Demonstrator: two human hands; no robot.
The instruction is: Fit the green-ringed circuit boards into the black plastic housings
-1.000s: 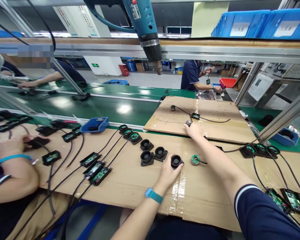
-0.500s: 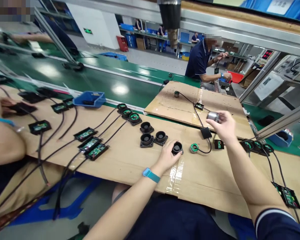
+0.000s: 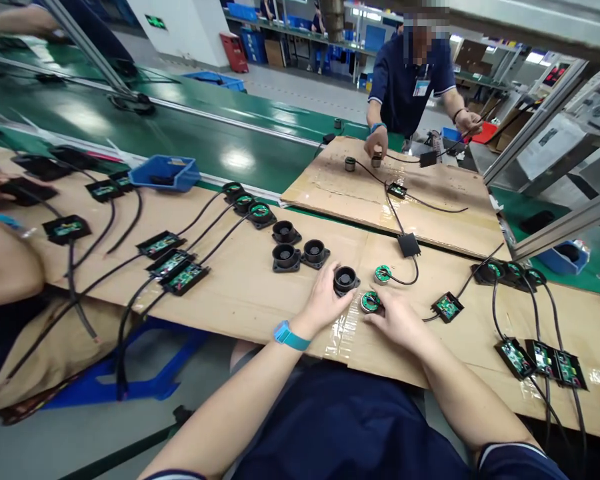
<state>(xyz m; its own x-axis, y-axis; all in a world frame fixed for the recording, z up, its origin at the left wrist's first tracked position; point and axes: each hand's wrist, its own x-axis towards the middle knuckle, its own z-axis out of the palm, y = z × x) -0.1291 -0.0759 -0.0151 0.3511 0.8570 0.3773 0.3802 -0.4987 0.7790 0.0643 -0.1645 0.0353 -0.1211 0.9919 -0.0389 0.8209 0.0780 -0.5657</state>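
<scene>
My left hand (image 3: 321, 303) is closed around the near-left side of a black round housing (image 3: 346, 280) with a square flange, which rests on the cardboard with its opening up. Just to its right, my right hand (image 3: 401, 319) grips a small round motor (image 3: 369, 302) with a green circuit board on top. The motor is close to the housing but apart from it. Behind it stands a similar motor (image 3: 382, 274), wired to a black box (image 3: 409, 245). An open black case with a green board (image 3: 448, 307) lies right of my right hand.
Several black housings (image 3: 286, 256) stand to the left. Wired assemblies with open cases (image 3: 167, 264) lie farther left, others (image 3: 543, 360) at the right. A blue bin (image 3: 165, 175) sits at the back left. Across the table, a co-worker's hand (image 3: 377, 141) holds another motor.
My right hand has come down and left with the motor, whose green board now faces up beside the housing. The co-worker has turned and put a hand onto the far cardboard.
</scene>
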